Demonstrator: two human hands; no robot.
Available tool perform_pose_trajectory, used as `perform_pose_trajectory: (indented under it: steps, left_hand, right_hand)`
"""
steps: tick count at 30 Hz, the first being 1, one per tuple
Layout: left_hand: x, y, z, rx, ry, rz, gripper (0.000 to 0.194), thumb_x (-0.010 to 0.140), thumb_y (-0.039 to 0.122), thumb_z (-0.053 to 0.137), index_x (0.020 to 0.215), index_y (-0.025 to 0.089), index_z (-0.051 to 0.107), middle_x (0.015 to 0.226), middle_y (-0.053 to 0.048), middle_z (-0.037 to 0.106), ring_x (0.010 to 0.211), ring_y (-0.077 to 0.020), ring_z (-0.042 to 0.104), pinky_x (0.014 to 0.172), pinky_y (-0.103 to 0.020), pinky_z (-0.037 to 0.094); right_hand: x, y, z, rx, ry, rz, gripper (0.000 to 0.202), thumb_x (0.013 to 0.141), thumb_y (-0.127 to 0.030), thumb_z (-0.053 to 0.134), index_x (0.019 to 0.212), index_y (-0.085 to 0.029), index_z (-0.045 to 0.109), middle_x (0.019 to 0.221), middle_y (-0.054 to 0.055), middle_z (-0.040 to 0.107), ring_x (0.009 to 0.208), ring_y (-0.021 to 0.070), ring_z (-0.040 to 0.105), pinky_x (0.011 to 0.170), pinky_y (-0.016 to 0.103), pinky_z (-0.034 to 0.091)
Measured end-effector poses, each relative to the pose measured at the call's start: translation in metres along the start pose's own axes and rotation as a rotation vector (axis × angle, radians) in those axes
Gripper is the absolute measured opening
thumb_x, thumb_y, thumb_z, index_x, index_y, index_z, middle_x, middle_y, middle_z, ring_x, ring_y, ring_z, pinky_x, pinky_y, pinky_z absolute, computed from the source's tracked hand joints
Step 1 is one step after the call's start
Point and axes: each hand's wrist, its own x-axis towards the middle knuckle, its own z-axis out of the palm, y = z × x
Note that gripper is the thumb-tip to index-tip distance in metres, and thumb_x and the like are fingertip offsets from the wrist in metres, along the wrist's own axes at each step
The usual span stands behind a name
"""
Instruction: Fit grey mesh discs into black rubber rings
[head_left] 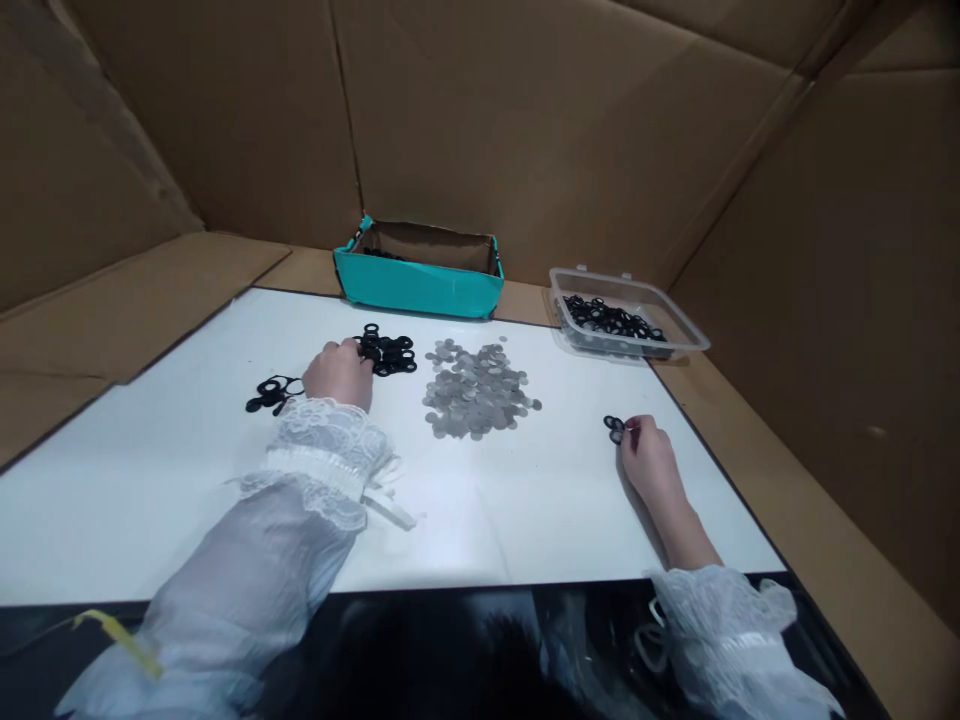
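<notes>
My left hand (339, 374) has its fingers curled at the near left edge of a pile of black fidget spinner frames (393, 356). Its fingertips are partly hidden, so I cannot tell which piece they grip. Just left of that hand lie several more black spinner parts (270, 394), thin rings among them. In the fingers of my right hand (649, 448) is a black three-lobed fidget spinner (614, 428) with greyish discs in its lobes, low over the white board or touching it. Between the hands spreads a heap of small grey discs (477, 390).
A turquoise box (420, 290) with dark pieces inside stands at the back. Right of it, a clear plastic container (686, 325) holds many black-and-grey spinners. Cardboard walls (525, 130) enclose the white board (465, 520) at the back and both sides.
</notes>
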Motion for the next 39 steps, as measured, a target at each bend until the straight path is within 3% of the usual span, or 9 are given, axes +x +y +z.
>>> perform_pose_trajectory:
  steps: [4, 9, 11, 17, 22, 25, 30, 33, 39]
  left_hand:
    - [0.0, 0.0, 0.008, 0.027, -0.019, -0.002, 0.029, 0.081, 0.021, 0.047, 0.103, 0.01, 0.063, 0.11, -0.027, 0.06, 0.102, -0.043, 0.06, 0.076, -0.05, 0.047]
    - [0.005, -0.001, 0.008, -0.066, 0.035, -0.056, 0.014, 0.076, 0.021, 0.052, 0.087, 0.017, 0.059, 0.107, -0.022, 0.061, 0.101, -0.0408, 0.059, 0.077, -0.049, 0.046]
    - [0.008, -0.002, 0.004, -0.19, 0.019, -0.084, 0.002, 0.074, 0.021, 0.055, 0.074, 0.02, 0.054, 0.091, -0.015, 0.064, 0.094, -0.0352, 0.061, 0.075, -0.044, 0.046]
    - [-0.01, 0.024, -0.007, -0.803, -0.039, -0.052, 0.021, 0.067, 0.037, 0.062, 0.075, 0.019, 0.055, 0.058, 0.002, 0.05, 0.055, -0.0134, 0.046, 0.053, -0.027, 0.036]
    - [-0.05, 0.067, 0.003, -0.995, -0.425, 0.196, 0.025, 0.064, 0.039, 0.067, 0.073, 0.019, 0.055, 0.056, 0.003, 0.054, 0.048, -0.0113, 0.047, 0.047, -0.024, 0.035]
    - [-0.054, 0.071, 0.013, -0.942, -0.587, 0.285, 0.022, 0.071, 0.039, 0.062, 0.079, 0.019, 0.058, 0.062, 0.0, 0.06, 0.051, -0.014, 0.053, 0.047, -0.024, 0.038]
    - [-0.036, 0.052, 0.031, -0.389, -0.184, 0.452, 0.024, 0.083, 0.032, 0.053, 0.098, 0.018, 0.066, 0.095, -0.011, 0.069, 0.091, -0.0266, 0.064, 0.076, -0.034, 0.048]
    - [-0.034, 0.05, 0.038, -0.085, -0.135, 0.488, 0.029, 0.087, 0.029, 0.047, 0.103, 0.017, 0.068, 0.104, -0.015, 0.067, 0.101, -0.0313, 0.062, 0.077, -0.036, 0.046]
    - [-0.044, 0.055, 0.035, 0.034, -0.085, 0.534, 0.03, 0.09, 0.026, 0.043, 0.106, 0.017, 0.066, 0.103, -0.015, 0.066, 0.103, -0.0309, 0.06, 0.077, -0.035, 0.045]
  right_hand:
    - [0.001, -0.017, -0.008, -0.112, 0.078, -0.065, 0.015, 0.081, -0.028, 0.045, 0.09, -0.018, 0.051, 0.079, 0.014, 0.058, 0.082, 0.0298, 0.05, 0.075, 0.043, 0.041]
    - [0.01, -0.068, -0.027, 0.158, 0.139, -0.156, 0.011, 0.082, -0.029, 0.047, 0.084, -0.02, 0.052, 0.077, 0.009, 0.059, 0.076, 0.0235, 0.051, 0.074, 0.038, 0.042]
    - [0.014, -0.089, -0.028, 0.266, 0.109, -0.202, 0.01, 0.082, -0.029, 0.048, 0.081, -0.02, 0.053, 0.076, 0.007, 0.06, 0.074, 0.021, 0.052, 0.073, 0.036, 0.042]
    - [0.015, -0.143, 0.003, 0.645, -0.142, -0.219, 0.011, 0.08, -0.029, 0.054, 0.078, -0.019, 0.055, 0.076, 0.004, 0.063, 0.068, 0.0156, 0.055, 0.067, 0.03, 0.045]
    - [0.005, -0.167, 0.036, 1.043, -0.551, -0.059, 0.026, 0.074, -0.043, 0.064, 0.081, -0.019, 0.056, 0.068, 0.001, 0.064, 0.058, 0.0123, 0.057, 0.054, 0.025, 0.046]
    - [0.003, -0.167, 0.041, 1.11, -0.591, 0.055, 0.026, 0.07, -0.042, 0.066, 0.073, -0.019, 0.053, 0.059, -0.002, 0.06, 0.05, 0.0103, 0.053, 0.049, 0.023, 0.043]
    - [0.001, -0.16, 0.04, 1.094, -0.483, 0.181, 0.023, 0.068, -0.037, 0.065, 0.066, -0.018, 0.053, 0.053, -0.002, 0.056, 0.045, 0.0082, 0.048, 0.046, 0.022, 0.037]
    - [-0.001, -0.16, 0.042, 1.115, -0.446, 0.189, 0.023, 0.068, -0.037, 0.064, 0.065, -0.018, 0.052, 0.053, -0.003, 0.055, 0.046, 0.0082, 0.048, 0.046, 0.022, 0.036]
    - [-0.003, -0.162, 0.043, 1.112, -0.456, 0.175, 0.021, 0.069, -0.035, 0.064, 0.066, -0.018, 0.053, 0.055, -0.002, 0.056, 0.048, 0.009, 0.05, 0.049, 0.023, 0.038]
